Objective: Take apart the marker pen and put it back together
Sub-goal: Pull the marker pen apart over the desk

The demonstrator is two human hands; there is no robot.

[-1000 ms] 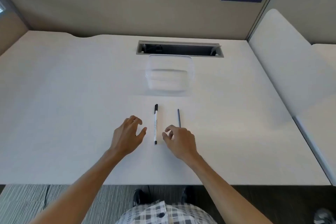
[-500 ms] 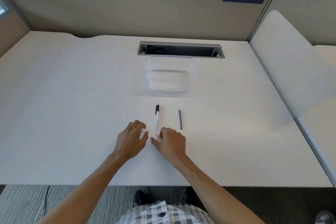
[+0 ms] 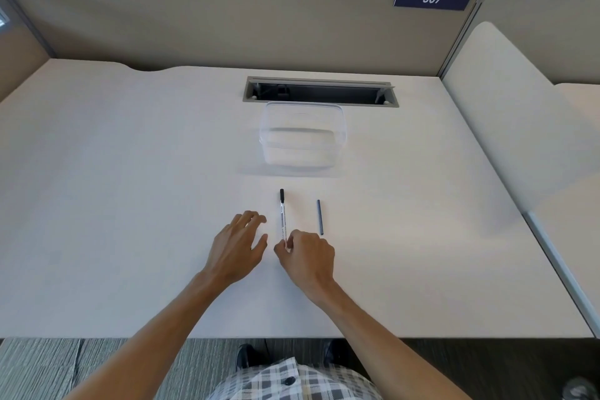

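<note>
A white marker pen (image 3: 282, 216) with a black cap at its far end lies on the desk, pointing away from me. My right hand (image 3: 306, 255) pinches its near end between thumb and fingertips. To the pen's right lies a thin dark rod (image 3: 319, 217), apart from both hands. My left hand (image 3: 238, 245) rests on the desk just left of the pen with loosely spread fingers, holding nothing.
A clear plastic container (image 3: 303, 138) stands beyond the pen. Behind it, a cable slot (image 3: 321, 95) opens in the white desk (image 3: 113, 188). Partition walls close the back and right side. The desk's front edge runs under my forearms.
My right hand has moved left from beside the dark rod to the pen's near end and taken hold of it. My left hand has barely shifted.
</note>
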